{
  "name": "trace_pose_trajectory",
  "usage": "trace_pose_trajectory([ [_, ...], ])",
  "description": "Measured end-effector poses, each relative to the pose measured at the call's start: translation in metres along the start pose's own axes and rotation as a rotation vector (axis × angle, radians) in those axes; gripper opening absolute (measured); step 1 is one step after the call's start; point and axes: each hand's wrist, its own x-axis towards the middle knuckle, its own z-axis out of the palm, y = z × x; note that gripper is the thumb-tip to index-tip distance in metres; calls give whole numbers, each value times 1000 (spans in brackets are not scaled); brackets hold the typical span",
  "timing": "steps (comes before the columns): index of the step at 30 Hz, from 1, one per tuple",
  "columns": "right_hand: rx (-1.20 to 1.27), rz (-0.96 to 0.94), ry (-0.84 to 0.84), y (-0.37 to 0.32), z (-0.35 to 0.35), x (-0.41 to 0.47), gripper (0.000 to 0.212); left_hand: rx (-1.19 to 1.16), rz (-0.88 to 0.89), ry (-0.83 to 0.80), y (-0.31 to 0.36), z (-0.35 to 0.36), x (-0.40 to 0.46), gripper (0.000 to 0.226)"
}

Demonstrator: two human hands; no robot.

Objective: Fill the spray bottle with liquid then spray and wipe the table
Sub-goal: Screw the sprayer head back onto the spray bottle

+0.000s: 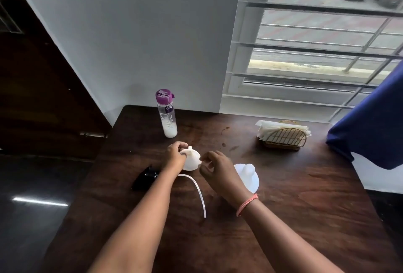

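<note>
**A:** ok so what was on the counter (305, 218) at that point, left to right?

**B:** far left, near the edge, lay a black spray head (145, 177), partly behind the left forearm, with a white tube (197, 189) curving out from it toward the camera. Behind that, toward the wall, stood a clear bottle (167, 117) with a purple cap, upright, white liquid only at the bottom.

**A:** and the hands?

**B:** left hand (175, 155) was on a white funnel (192, 161), grip curled round its left rim, spout pointing up and away. Right hand (214, 169) came in from the other side, thumb and forefinger pinched on a little tab at the funnel's right rim. Couldn't tell if the funnel was touching the counter or held just off it.

**A:** where was the spray bottle itself?

**B:** honestly couldn't say for sure. There was a second white piece (248, 176) just right of the right hand, wide base with a rounded neck on top, partly hidden by the wrist, sitting on the counter. A pink thread band (246, 204) was on that wrist.

**A:** anything further right?

**B:** a gold wire holder (285, 139) full of white napkins (281, 127) near the window, and blue cloth (375, 120) hanging at the far right edge.
</note>
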Motion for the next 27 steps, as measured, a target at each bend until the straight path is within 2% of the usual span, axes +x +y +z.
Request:
trace_pose_trajectory([
  [4,-150,80,-139,4,21,-15,32,29,62,-6,-2,-24,-11,37],
  [7,-212,123,-216,6,31,-25,32,236,196,205,-12,-57,-27,33],
  [9,-200,162,-242,8,34,-28,27,353,123,323,-23,-72,-41,28],
  [11,-181,182,-264,7,37,-30,21,412,-57,292,-40,-78,-54,27],
  [13,-160,190,-268,7,42,-33,15,444,-160,170,-57,-79,-64,30],
  [15,-134,202,-250,9,46,-35,10,453,-145,106,-67,-77,-73,35],
  [18,-57,209,-195,7,44,-35,18,472,-72,139,-72,-80,-87,37],
  [20,12,204,-138,0,34,-33,25,411,-66,139,-70,-89,-92,31],
  [23,122,178,-37,-11,9,-24,22,211,-33,121,-54,-111,-83,32],
  [27,298,187,107,-25,-42,-18,15,-33,101,40,15,-135,-80,40],
])
